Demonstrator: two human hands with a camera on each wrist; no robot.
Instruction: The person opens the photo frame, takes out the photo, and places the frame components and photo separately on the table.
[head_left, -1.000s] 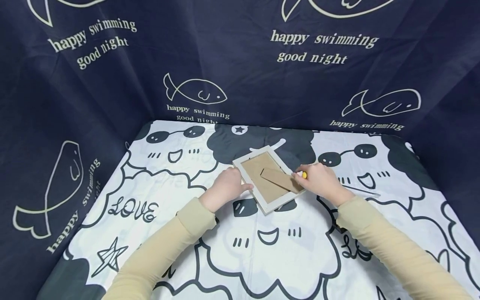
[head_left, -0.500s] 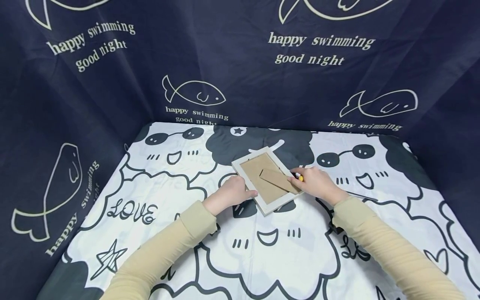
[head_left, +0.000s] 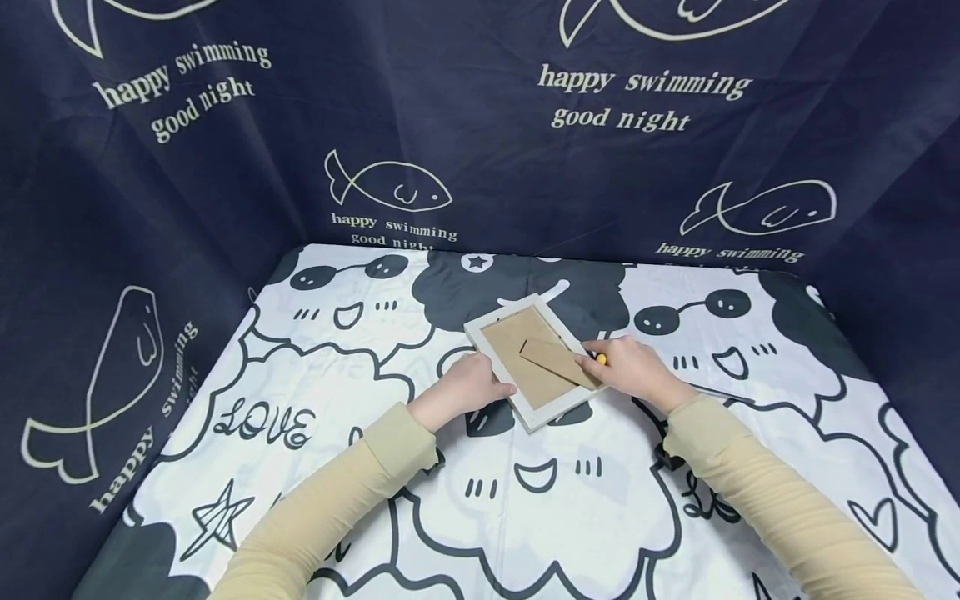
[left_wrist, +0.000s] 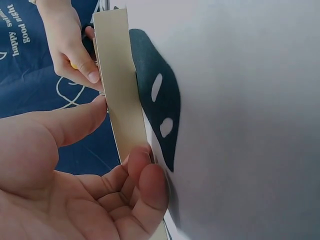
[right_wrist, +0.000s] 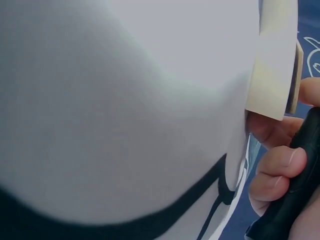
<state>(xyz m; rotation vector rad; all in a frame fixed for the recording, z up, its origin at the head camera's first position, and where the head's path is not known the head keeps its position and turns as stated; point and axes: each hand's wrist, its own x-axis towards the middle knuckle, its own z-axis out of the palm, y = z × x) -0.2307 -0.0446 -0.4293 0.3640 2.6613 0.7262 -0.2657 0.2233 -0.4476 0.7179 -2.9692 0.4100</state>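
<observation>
A picture frame (head_left: pixel 553 407) with a whitish border lies turned over, showing its brown backing board (head_left: pixel 534 379) and slanting easel stand (head_left: pixel 557 358). My left hand (head_left: pixel 468 383) grips the frame's left side, the thumb over the back and the fingers curled at the lower edge, as the left wrist view shows. At the right side, my right hand (head_left: pixel 633 365) has its thumb on the stand and a finger under the frame. Its other fingers curl around a screwdriver's black handle (right_wrist: pixel 295 190); the yellow handle end (head_left: pixel 602 359) peeks out, and a thin shaft (head_left: pixel 723 392) runs past the wrist.
A white cloth (head_left: pixel 540 525) printed with black cartoon sheep covers the table. Dark blue curtains (head_left: pixel 495 183) with fish drawings and lettering hang behind the table and at both sides.
Both hands have shifted slightly along the frame's sides, the right hand a little inward and down. The frame stays almost in place. Between half a second ago and now hardly anything differs.
</observation>
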